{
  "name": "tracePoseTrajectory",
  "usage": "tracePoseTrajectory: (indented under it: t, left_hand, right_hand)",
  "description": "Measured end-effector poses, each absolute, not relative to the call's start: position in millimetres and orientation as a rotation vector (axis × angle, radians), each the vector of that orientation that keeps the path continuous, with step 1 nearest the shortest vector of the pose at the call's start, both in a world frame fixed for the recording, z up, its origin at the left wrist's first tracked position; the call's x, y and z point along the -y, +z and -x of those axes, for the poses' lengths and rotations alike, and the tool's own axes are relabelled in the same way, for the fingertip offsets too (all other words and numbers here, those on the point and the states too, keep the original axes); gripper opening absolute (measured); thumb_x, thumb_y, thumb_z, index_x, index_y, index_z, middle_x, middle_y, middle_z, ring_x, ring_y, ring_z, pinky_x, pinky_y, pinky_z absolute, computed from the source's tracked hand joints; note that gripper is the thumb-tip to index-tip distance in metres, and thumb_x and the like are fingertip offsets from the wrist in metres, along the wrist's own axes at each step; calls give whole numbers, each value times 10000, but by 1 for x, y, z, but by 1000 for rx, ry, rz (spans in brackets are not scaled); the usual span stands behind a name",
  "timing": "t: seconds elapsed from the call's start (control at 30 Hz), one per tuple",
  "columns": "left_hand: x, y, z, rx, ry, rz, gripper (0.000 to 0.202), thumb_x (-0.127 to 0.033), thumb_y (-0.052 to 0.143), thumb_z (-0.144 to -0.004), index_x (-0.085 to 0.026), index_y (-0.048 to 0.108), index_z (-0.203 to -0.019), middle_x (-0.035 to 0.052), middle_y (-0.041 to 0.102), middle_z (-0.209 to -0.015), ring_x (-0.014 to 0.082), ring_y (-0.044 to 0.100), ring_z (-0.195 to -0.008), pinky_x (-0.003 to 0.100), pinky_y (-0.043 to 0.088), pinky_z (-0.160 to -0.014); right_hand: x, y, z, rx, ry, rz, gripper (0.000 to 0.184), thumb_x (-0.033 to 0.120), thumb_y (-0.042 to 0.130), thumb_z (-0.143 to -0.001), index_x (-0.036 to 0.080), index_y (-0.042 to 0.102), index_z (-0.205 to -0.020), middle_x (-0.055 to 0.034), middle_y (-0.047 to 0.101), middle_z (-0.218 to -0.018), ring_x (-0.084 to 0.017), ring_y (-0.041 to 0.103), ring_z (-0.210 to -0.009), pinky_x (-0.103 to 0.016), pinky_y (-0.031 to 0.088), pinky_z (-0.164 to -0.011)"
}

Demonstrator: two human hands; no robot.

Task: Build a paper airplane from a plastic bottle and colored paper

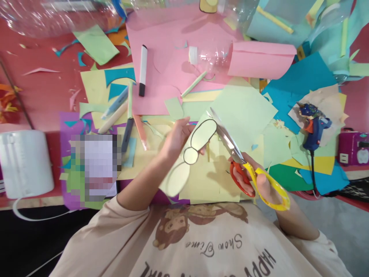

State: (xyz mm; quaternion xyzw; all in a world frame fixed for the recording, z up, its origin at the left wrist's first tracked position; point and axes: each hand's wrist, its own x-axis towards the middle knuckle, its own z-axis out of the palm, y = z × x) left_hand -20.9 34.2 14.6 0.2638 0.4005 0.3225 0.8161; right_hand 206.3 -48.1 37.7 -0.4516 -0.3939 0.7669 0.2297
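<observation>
My left hand (180, 138) grips a piece of pale yellow paper (204, 134) with a bow shape drawn on it in black outline: two long loops and a small circle between them. The upper loop's edge looks cut close to its line. In my right hand (263, 184) is a pair of scissors (235, 148) with one red and one yellow handle, my fingers through the loops. Their blades are slightly apart and point up and left, beside the upper loop. Part of my left fingers is hidden behind the paper.
A glue gun (314, 130) lies on paper at the right. A clear bottle (211, 55) wrapped in pink paper lies at the back. Markers (143, 71), paper scraps and coloured sheets (242, 111) cover the table. A white box-shaped object (25, 163) stands at the left.
</observation>
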Motion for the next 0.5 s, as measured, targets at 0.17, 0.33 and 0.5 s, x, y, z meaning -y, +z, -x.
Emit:
tracePoseTrajectory:
  t: [0.17,0.33,0.5]
  left_hand:
    - [-32,20,25,-760,618,-562,283,-449,680,-665,-191,570,-696,-16,541,-519,55,362,-331,194,215,-310]
    - [-26,24,22,-718,664,-699,324,-492,687,-679,-181,598,-695,-13,528,-553,45,388,-380,188,266,-345]
    - [-26,15,20,-638,799,-313,92,-214,665,-766,-165,587,-764,-4,608,-691,29,497,-444,121,374,-404]
  right_hand:
    - [51,31,-201,1018,2060,1160,693,835,479,-710,260,465,-1097,88,425,-605,-50,260,-326,-222,263,-277]
    - [49,43,-191,1004,2087,1181,685,845,456,-710,260,464,-1066,77,414,-599,-72,297,-358,-239,306,-315]
    - [52,51,-177,881,2015,1282,728,875,406,-679,268,455,-1079,86,365,-565,-73,259,-331,-249,287,-297]
